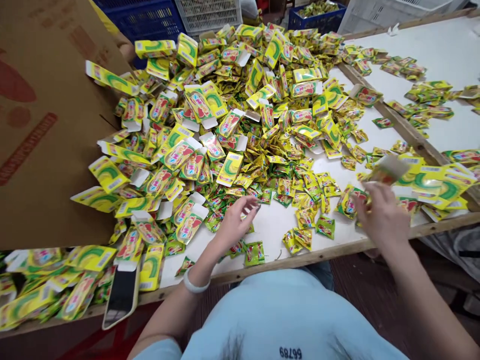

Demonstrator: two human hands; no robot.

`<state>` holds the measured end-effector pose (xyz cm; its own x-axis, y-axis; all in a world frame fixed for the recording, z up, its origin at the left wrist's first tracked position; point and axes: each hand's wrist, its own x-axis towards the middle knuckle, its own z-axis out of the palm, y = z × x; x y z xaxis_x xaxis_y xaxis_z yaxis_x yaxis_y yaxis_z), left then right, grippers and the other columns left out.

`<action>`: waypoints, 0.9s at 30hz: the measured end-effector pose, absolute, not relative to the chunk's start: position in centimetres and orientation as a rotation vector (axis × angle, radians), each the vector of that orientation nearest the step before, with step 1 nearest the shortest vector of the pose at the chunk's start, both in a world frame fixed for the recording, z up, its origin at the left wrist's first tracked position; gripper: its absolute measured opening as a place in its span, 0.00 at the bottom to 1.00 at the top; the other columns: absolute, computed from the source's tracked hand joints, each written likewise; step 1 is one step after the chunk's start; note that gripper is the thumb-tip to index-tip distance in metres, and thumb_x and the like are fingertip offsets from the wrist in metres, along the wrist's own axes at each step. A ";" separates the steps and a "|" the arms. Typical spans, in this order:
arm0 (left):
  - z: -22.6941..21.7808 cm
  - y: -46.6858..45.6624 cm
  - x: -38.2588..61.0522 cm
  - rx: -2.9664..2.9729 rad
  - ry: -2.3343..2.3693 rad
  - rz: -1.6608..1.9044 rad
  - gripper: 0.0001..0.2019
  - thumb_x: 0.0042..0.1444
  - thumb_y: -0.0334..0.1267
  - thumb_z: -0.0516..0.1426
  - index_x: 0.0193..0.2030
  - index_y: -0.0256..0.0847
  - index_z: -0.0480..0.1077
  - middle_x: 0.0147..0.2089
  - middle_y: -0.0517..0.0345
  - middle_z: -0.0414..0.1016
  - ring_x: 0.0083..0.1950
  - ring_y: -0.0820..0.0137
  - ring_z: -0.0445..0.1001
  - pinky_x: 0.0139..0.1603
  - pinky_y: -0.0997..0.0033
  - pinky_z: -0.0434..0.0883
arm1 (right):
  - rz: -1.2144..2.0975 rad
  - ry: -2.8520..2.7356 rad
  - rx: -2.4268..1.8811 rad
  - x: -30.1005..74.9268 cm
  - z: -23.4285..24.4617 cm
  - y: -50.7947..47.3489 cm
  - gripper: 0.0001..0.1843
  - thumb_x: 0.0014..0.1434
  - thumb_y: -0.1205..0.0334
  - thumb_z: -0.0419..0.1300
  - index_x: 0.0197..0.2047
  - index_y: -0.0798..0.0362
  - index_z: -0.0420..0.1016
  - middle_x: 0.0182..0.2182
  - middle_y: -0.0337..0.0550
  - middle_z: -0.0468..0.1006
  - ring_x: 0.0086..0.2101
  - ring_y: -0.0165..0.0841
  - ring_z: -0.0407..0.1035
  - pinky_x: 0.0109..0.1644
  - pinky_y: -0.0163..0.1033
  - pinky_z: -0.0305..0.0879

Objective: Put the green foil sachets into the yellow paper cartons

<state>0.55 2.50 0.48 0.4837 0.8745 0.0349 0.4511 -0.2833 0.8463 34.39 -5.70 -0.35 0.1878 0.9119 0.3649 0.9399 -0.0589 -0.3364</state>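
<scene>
My left hand [237,220] hovers over the near edge of the candy packet pile, its fingers loosely curved with no object visible in them. Small green packets [255,253] lie just below it. At the right, my right hand [386,220] is blurred by motion. Its fingers are closed on a small carton [390,170], which is smeared as well. A yellow-green packet [348,201] lies by that hand's thumb. Flattened yellow cartons [438,182] are stacked just right of the hand. A large mixed heap of cartons [228,167] and packets spreads ahead of both hands.
A big brown cardboard box [56,150] stands at the left, with part of another person's arm [125,47] behind it. A phone [122,292] lies at the table's front edge. A wooden strip [397,122] divides the white tabletop. Crates [150,22] stand behind.
</scene>
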 end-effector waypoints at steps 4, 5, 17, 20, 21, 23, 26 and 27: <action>0.0 1.3 0.4 2.097 1.097 0.458 0.07 0.64 0.38 0.53 0.44 0.41 0.71 0.41 0.55 0.76 0.41 0.66 0.75 0.44 0.65 0.72 | 0.187 -2.149 -1.905 30.2 -3.4 -7.2 0.18 0.65 0.48 0.56 0.48 0.52 0.75 0.43 0.53 0.78 0.41 0.43 0.74 0.38 0.40 0.71; -0.5 0.9 0.5 2.141 1.080 0.401 0.07 0.64 0.38 0.54 0.44 0.41 0.71 0.41 0.54 0.76 0.43 0.65 0.75 0.45 0.64 0.72 | 0.252 -2.251 -1.877 28.5 -3.8 -7.7 0.16 0.65 0.49 0.57 0.47 0.52 0.75 0.43 0.53 0.78 0.42 0.43 0.74 0.38 0.41 0.72; -4.5 -0.4 -5.2 2.542 1.134 0.203 0.18 0.66 0.40 0.54 0.61 0.40 0.66 0.63 0.44 0.69 0.64 0.56 0.67 0.63 0.51 0.68 | 0.780 -1.577 -1.590 26.5 -5.4 -8.1 0.13 0.69 0.56 0.49 0.51 0.51 0.68 0.37 0.48 0.78 0.33 0.37 0.75 0.38 0.43 0.74; -5.5 -0.1 -5.8 2.565 1.113 0.246 0.18 0.68 0.37 0.49 0.62 0.38 0.66 0.61 0.42 0.72 0.62 0.58 0.71 0.62 0.51 0.70 | 1.150 -1.200 -1.418 25.0 -5.4 -7.2 0.13 0.67 0.49 0.55 0.44 0.50 0.68 0.26 0.37 0.72 0.21 0.30 0.68 0.25 0.35 0.68; -5.7 0.2 -5.9 2.563 1.128 0.261 0.18 0.68 0.35 0.48 0.62 0.37 0.66 0.59 0.42 0.74 0.60 0.58 0.73 0.61 0.51 0.71 | 1.244 -1.121 -1.363 24.4 -5.2 -6.9 0.14 0.65 0.48 0.57 0.41 0.51 0.69 0.23 0.34 0.69 0.18 0.28 0.65 0.21 0.33 0.64; -5.9 0.6 -5.7 2.541 1.224 0.304 0.18 0.68 0.31 0.46 0.62 0.37 0.66 0.57 0.42 0.76 0.58 0.58 0.75 0.59 0.52 0.73 | 1.367 -1.058 -1.285 23.2 -4.6 -6.2 0.17 0.63 0.46 0.60 0.37 0.52 0.69 0.20 0.31 0.65 0.16 0.25 0.60 0.18 0.31 0.57; -5.5 0.5 -5.4 2.515 1.288 0.359 0.19 0.67 0.27 0.45 0.59 0.36 0.69 0.55 0.42 0.77 0.58 0.59 0.75 0.59 0.54 0.73 | 1.405 -1.089 -1.230 22.2 -3.4 -5.1 0.19 0.60 0.43 0.62 0.34 0.53 0.71 0.18 0.30 0.63 0.15 0.23 0.55 0.16 0.30 0.51; -5.3 0.3 -5.3 2.519 1.253 0.361 0.17 0.67 0.29 0.46 0.57 0.36 0.70 0.55 0.42 0.77 0.60 0.59 0.74 0.60 0.54 0.72 | 1.398 -1.100 -1.219 22.0 -3.2 -4.8 0.20 0.59 0.42 0.62 0.34 0.53 0.71 0.17 0.30 0.62 0.15 0.23 0.54 0.16 0.30 0.50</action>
